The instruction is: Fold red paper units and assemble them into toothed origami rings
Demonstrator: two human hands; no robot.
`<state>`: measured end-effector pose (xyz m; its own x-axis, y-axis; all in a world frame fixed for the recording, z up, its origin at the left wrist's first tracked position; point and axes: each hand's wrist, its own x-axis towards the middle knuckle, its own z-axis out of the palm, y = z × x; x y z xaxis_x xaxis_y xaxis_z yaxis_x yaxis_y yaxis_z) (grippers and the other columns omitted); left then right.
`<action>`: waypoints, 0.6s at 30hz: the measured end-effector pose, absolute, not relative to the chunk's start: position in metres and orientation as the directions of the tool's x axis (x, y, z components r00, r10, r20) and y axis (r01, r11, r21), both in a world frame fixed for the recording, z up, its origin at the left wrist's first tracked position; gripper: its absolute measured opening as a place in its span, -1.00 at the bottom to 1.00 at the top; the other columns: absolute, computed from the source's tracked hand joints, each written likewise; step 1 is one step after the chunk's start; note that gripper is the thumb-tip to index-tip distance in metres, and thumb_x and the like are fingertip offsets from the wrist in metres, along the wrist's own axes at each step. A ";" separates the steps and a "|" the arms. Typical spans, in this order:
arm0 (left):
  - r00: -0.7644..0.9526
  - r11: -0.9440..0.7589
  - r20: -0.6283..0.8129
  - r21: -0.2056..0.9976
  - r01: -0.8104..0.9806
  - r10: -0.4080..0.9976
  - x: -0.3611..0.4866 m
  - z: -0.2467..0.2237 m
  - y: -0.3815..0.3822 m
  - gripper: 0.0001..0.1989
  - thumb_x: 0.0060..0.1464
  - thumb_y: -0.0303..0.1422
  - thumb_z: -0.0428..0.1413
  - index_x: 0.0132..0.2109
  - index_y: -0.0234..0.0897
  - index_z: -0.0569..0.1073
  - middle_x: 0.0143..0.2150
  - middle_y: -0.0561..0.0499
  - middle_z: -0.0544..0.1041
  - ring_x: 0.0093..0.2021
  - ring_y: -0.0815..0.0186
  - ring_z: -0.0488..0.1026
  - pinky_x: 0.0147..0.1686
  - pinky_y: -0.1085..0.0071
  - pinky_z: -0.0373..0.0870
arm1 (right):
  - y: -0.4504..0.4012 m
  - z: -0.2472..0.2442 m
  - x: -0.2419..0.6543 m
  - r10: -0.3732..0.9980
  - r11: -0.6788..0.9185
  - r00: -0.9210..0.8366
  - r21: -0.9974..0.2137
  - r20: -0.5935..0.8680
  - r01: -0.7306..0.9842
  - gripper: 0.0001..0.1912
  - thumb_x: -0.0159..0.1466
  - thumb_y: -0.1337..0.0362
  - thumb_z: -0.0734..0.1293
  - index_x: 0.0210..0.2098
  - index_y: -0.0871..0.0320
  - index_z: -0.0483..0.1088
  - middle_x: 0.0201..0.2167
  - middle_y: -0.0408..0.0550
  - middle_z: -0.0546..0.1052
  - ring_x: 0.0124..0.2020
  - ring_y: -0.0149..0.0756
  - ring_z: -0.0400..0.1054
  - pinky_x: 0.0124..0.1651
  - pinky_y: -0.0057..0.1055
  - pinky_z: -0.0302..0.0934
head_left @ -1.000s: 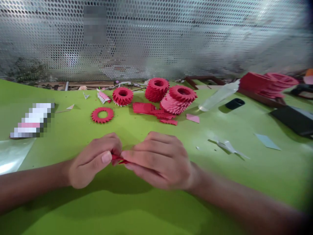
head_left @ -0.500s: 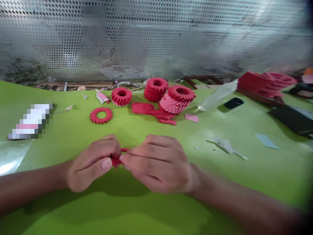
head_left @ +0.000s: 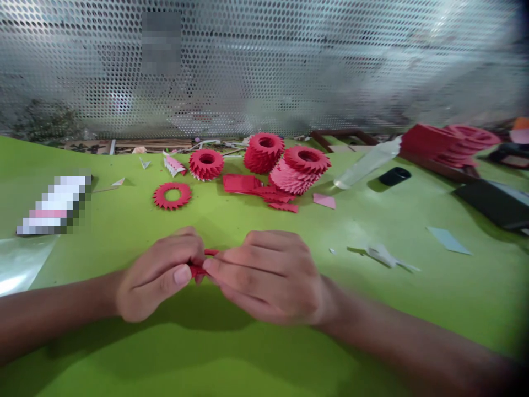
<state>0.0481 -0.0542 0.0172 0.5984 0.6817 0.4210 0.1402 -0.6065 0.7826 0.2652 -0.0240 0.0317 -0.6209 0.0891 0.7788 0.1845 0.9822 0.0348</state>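
My left hand (head_left: 163, 278) and my right hand (head_left: 268, 278) meet over the front of the green table, both closed on a small red folded paper piece (head_left: 198, 270). Fingers and thumbs cover most of it; only red edges show between them. Beyond the hands, a toothed red paper ring (head_left: 172, 196) lies flat. Behind it stands a short stack of red rings (head_left: 206, 164), and farther right a taller red stack (head_left: 264, 153) and a leaning pink-and-red stack (head_left: 301, 168). Flat red folded pieces (head_left: 248, 184) lie in front of these stacks.
A clear glue bottle (head_left: 366, 164) lies beside a black cap (head_left: 395, 176). More red paper pieces (head_left: 442, 144) sit at the far right, near a dark box (head_left: 494, 203). White scraps (head_left: 382, 255) and a pale blue slip (head_left: 449, 240) lie right. A perforated metal sheet (head_left: 264, 66) rises behind.
Both hands keep nearly the same grip on the red paper piece. The view has shifted very slightly; the things on the table stay in place.
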 end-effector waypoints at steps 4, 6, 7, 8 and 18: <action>0.579 -0.611 0.432 0.777 0.151 0.692 0.049 0.014 -0.052 -0.60 0.41 -0.15 -0.24 -0.30 -0.24 0.30 -0.45 0.03 0.30 -0.40 0.27 0.22 -0.38 0.33 0.19 | -0.023 0.031 0.267 0.084 0.979 -0.648 0.059 0.757 0.196 -0.91 0.26 0.37 0.43 -0.22 0.20 0.52 -0.37 -0.15 0.65 -0.50 -0.46 0.38 -0.46 -0.41 0.23; 0.569 -0.611 0.433 0.775 0.161 0.699 0.051 0.012 -0.051 -0.60 0.41 -0.16 -0.24 -0.31 -0.24 0.30 -0.45 0.03 0.29 -0.40 0.27 0.22 -0.39 0.34 0.19 | -0.021 0.029 0.266 0.112 0.979 -0.647 0.028 0.754 0.202 -0.94 0.29 0.34 0.41 -0.23 0.18 0.51 -0.37 -0.15 0.64 -0.49 -0.45 0.38 -0.41 -0.42 0.25; 0.562 -0.620 0.449 0.770 0.152 0.695 0.051 0.010 -0.050 -0.60 0.42 -0.16 -0.24 -0.31 -0.24 0.29 -0.46 0.04 0.28 -0.41 0.27 0.22 -0.40 0.34 0.20 | -0.020 0.028 0.266 0.132 0.979 -0.643 0.002 0.754 0.204 -0.94 0.30 0.33 0.40 -0.24 0.18 0.51 -0.38 -0.15 0.64 -0.48 -0.44 0.38 -0.39 -0.43 0.26; 0.570 -0.622 0.444 0.768 0.156 0.691 0.052 0.009 -0.049 -0.60 0.42 -0.17 -0.25 -0.32 -0.24 0.28 -0.45 0.04 0.28 -0.40 0.27 0.23 -0.39 0.34 0.21 | -0.019 0.026 0.265 0.153 0.979 -0.640 -0.025 0.753 0.204 -0.94 0.30 0.33 0.40 -0.24 0.19 0.50 -0.39 -0.15 0.63 -0.48 -0.44 0.38 -0.38 -0.43 0.26; 0.557 -0.554 0.381 0.813 0.180 0.738 0.050 0.008 -0.047 -0.61 0.42 -0.15 -0.19 -0.31 -0.27 0.30 -0.42 0.06 0.29 -0.37 0.31 0.24 -0.34 0.36 0.23 | -0.013 0.025 0.260 0.176 0.980 -0.592 -0.080 0.786 0.184 -0.94 0.27 0.38 0.42 -0.24 0.21 0.50 -0.40 -0.12 0.63 -0.46 -0.46 0.41 -0.39 -0.49 0.25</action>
<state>0.0496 -0.0467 0.0078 0.5566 0.7384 0.3808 0.1796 -0.5544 0.8126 0.2602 -0.0132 0.0248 -0.5923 0.1757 0.7863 0.1842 0.9796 -0.0802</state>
